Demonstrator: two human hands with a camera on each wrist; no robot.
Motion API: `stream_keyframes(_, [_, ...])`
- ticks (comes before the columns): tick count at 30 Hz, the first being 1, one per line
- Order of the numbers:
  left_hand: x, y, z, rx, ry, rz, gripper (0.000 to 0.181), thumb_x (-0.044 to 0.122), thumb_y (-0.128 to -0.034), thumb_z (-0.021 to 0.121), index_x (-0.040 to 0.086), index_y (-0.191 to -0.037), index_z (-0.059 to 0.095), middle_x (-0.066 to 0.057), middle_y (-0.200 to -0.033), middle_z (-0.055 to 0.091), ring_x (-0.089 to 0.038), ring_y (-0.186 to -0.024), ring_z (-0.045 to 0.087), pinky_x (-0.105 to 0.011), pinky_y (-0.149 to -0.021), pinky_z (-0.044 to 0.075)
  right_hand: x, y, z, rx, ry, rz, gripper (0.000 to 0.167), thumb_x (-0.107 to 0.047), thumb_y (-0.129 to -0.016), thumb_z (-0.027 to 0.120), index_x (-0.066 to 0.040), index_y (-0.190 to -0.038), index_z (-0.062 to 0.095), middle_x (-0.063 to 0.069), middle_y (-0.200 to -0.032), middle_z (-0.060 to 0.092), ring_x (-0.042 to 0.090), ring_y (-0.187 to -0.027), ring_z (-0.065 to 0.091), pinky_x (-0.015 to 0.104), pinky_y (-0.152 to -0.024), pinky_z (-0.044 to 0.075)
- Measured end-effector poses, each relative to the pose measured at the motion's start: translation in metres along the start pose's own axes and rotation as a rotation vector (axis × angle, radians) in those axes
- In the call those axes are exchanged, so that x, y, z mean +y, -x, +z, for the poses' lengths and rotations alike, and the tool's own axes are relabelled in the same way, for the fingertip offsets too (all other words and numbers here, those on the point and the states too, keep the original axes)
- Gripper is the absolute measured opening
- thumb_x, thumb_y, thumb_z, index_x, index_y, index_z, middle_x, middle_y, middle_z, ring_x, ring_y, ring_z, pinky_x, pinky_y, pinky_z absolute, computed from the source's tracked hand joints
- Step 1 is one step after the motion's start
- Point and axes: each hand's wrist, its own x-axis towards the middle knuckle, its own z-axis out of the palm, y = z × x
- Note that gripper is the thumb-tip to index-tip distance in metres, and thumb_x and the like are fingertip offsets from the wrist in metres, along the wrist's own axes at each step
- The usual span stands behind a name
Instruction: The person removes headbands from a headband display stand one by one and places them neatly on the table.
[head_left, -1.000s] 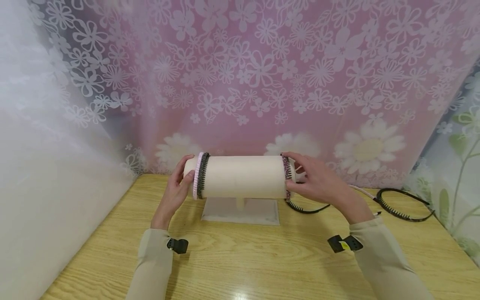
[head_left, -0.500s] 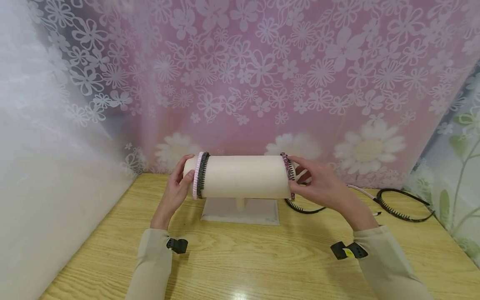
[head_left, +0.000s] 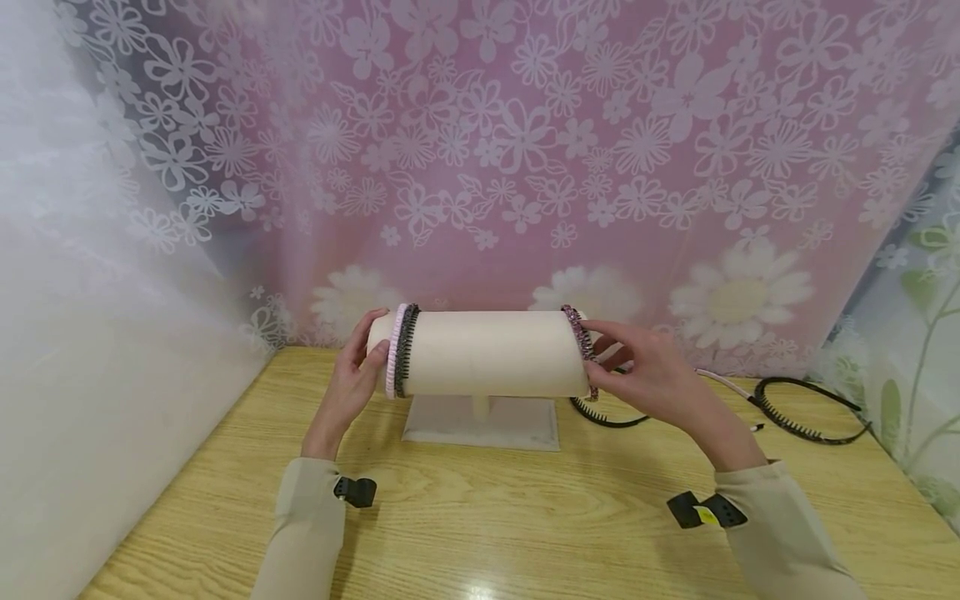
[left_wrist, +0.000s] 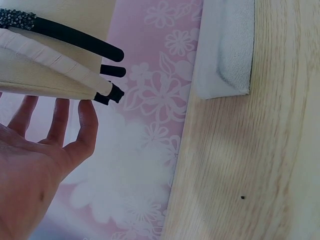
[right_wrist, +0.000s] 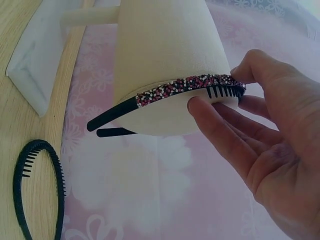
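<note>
A cream padded roll [head_left: 487, 354] stands horizontally on a pale flat base [head_left: 480, 433]. My left hand [head_left: 349, 383] grips the roll's left end, thumb in front, other fingers behind. Two headbands circle the roll beside that thumb: a pale pink wrapped one [left_wrist: 55, 57] and a dark glittery one [left_wrist: 75, 37] with teeth. At the roll's right end, my right hand [head_left: 652, 375] pinches a toothed headband [right_wrist: 180, 86] covered in pink, white and black beads. That headband sits tilted around the end, its two black tips [right_wrist: 107, 116] showing in the right wrist view.
More headbands lie on the wooden table [head_left: 480, 517] to the right: a black toothed one [head_left: 611, 424] behind my right hand, a pale pink one [head_left: 723, 382] and another dark toothed one [head_left: 802, 430]. A flowered curtain [head_left: 480, 167] hangs behind the stand.
My right hand has shifted slightly right, drawing the beaded headband's lower side towards the roll's right end, so it now tilts more. My left hand and the stand have stayed put.
</note>
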Motion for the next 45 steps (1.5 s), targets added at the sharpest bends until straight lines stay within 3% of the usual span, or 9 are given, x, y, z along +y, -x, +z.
stream_keyframes(14, [0.000, 0.001, 0.000, -0.005, 0.003, 0.016, 0.050, 0.019, -0.1078, 0.047, 0.024, -0.157, 0.039, -0.003, -0.149, 0.050, -0.015, -0.112, 0.059, -0.027, -0.080, 0.056, 0.005, 0.001, 0.002, 0.027, -0.056, -0.013, 0.048, -0.002, -0.088, 0.076, -0.002, -0.135, 0.065, 0.014, -0.097, 0.077, 0.021, -0.076, 0.076, 0.027, -0.066, 0.059])
stream_keyframes(21, [-0.001, -0.001, 0.000, -0.001, -0.004, 0.035, 0.050, 0.018, -0.1076, 0.047, 0.015, -0.157, 0.038, -0.004, -0.150, 0.050, -0.015, -0.114, 0.059, -0.025, -0.081, 0.056, 0.003, 0.002, -0.001, 0.018, -0.094, -0.001, 0.047, -0.001, -0.090, 0.074, -0.003, -0.135, 0.064, 0.014, -0.093, 0.077, 0.021, -0.076, 0.076, 0.026, -0.065, 0.058])
stream_keyframes(27, [-0.001, 0.000, 0.001, -0.001, -0.001, 0.029, 0.050, 0.018, -0.1078, 0.047, 0.021, -0.157, 0.039, -0.004, -0.150, 0.050, -0.014, -0.114, 0.059, -0.026, -0.080, 0.056, 0.003, 0.004, -0.001, 0.023, -0.121, -0.012, 0.047, 0.002, -0.089, 0.074, -0.003, -0.135, 0.065, 0.014, -0.094, 0.077, 0.023, -0.078, 0.076, 0.026, -0.066, 0.059])
stream_keyframes(30, [-0.001, 0.000, 0.001, -0.001, 0.002, 0.022, 0.049, 0.019, -0.1079, 0.047, 0.026, -0.156, 0.040, -0.003, -0.151, 0.050, -0.014, -0.113, 0.059, -0.026, -0.080, 0.056, 0.004, 0.005, -0.001, 0.027, -0.120, -0.019, 0.046, 0.003, -0.089, 0.073, -0.003, -0.134, 0.065, 0.015, -0.097, 0.076, 0.023, -0.079, 0.076, 0.026, -0.066, 0.059])
stream_keyframes(36, [0.000, 0.000, 0.000, 0.000, -0.003, 0.015, 0.050, 0.019, -0.1077, 0.047, 0.025, -0.156, 0.040, -0.004, -0.153, 0.049, -0.015, -0.114, 0.059, -0.026, -0.081, 0.056, 0.004, 0.010, -0.004, 0.038, -0.089, -0.005, 0.048, 0.003, -0.090, 0.073, -0.003, -0.137, 0.063, 0.015, -0.102, 0.074, 0.026, -0.084, 0.075, 0.030, -0.069, 0.060])
stream_keyframes(45, [0.000, -0.001, 0.000, 0.009, -0.004, 0.017, 0.049, 0.018, -0.1071, 0.048, 0.020, -0.156, 0.040, -0.003, -0.150, 0.050, -0.015, -0.112, 0.059, -0.027, -0.080, 0.056, 0.010, 0.020, -0.006, 0.068, -0.052, -0.001, 0.049, 0.004, -0.088, 0.073, -0.004, -0.136, 0.064, 0.013, -0.101, 0.072, 0.028, -0.084, 0.075, 0.021, -0.064, 0.058])
